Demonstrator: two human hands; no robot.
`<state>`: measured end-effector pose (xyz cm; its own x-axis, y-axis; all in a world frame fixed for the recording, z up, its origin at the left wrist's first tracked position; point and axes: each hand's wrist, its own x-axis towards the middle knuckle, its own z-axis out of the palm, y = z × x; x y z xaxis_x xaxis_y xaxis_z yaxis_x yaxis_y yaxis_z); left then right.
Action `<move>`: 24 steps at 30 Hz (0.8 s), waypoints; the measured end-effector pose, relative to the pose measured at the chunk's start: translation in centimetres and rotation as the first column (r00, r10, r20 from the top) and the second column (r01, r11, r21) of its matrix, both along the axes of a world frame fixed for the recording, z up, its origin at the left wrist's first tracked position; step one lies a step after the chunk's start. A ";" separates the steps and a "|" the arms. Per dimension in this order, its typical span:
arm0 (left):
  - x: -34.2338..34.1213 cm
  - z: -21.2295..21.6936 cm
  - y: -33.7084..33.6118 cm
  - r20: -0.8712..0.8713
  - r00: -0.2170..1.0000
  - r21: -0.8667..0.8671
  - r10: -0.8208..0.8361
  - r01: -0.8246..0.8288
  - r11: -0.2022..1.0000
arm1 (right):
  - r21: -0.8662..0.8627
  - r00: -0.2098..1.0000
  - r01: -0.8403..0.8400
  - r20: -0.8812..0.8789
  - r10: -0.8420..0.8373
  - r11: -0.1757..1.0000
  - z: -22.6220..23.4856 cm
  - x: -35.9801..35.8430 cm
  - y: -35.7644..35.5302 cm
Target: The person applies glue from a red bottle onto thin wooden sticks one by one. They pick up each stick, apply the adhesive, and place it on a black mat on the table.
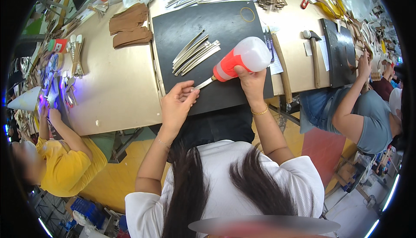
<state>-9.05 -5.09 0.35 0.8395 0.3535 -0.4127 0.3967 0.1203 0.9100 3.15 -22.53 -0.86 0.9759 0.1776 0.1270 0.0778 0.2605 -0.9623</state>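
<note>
**Glue bottle held over a strip on the black mat**

A squeeze bottle (241, 59), orange toward the nozzle and translucent white toward the base, is gripped by the right hand (250, 79), whose fingers are closed around its underside. The bottle is tilted, with its nozzle pointed down toward the near edge of the black mat (225, 19). A thin pale strip (203, 83) is pinched at the nozzle by the left hand (178, 102), with thumb and fingertips pressed together on it. A fanned pile of similar strips (195, 54) lies at the middle of the mat, just beside the bottle. A hammer (313, 51) rests on the worktop (117, 90) toward the right edge. Folded brown pieces (129, 25) lie left of the mat.
</note>
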 end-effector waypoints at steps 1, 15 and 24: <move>-0.1 -0.1 -0.1 0.023 1.000 0.023 0.003 -0.003 1.000 | 0.000 1.000 -0.020 -0.014 0.020 1.000 -0.1 -0.1 0.2; -0.7 -0.3 -0.5 0.162 0.978 0.340 -0.134 0.072 0.938 | 0.110 0.986 -0.098 -0.121 0.112 0.989 0.0 -2.0 2.9; 2.1 1.3 1.3 0.090 0.996 0.038 -0.024 0.020 0.999 | 0.372 0.953 0.136 -0.303 -0.019 0.918 1.1 0.9 1.3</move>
<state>-6.91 -3.76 1.62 0.8807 0.3480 -0.3214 0.3143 0.0782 0.9461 4.06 -21.21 0.21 0.9884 0.0949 -0.1182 -0.1516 0.6183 -0.7712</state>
